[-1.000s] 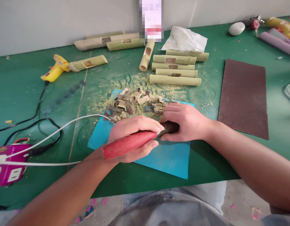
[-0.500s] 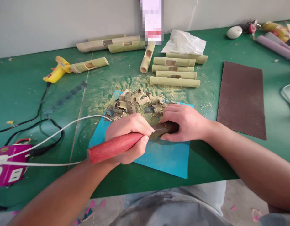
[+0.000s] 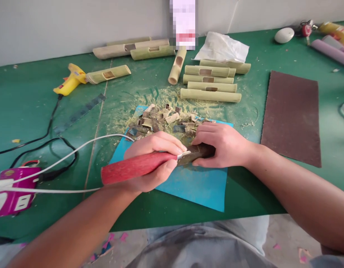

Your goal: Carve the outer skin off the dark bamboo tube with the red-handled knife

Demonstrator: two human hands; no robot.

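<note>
My left hand [image 3: 151,152] is closed round a carving knife [image 3: 135,167] with a thick red wooden handle. Its short metal blade points right, against a dark brown bamboo tube [image 3: 187,156]. From the right, my right hand [image 3: 220,143] grips that tube, hiding its far end. The tube lies over a blue sheet [image 3: 199,191]. Just beyond both hands is a heap of small bamboo offcuts [image 3: 160,119] among pale shavings.
Several cut bamboo tubes [image 3: 211,95] lie at the back, some under crumpled white paper [image 3: 223,48]. A yellow glue gun [image 3: 73,80] sits at left. A white cable [image 3: 88,141] runs from a purple power box [image 3: 14,190] towards my left hand. A brown sheet [image 3: 293,117] lies right.
The knife handle has swung to a flatter angle in my left hand, and more of its blade shows. My right hand keeps its hold on the tube. The whole view has shifted slightly.
</note>
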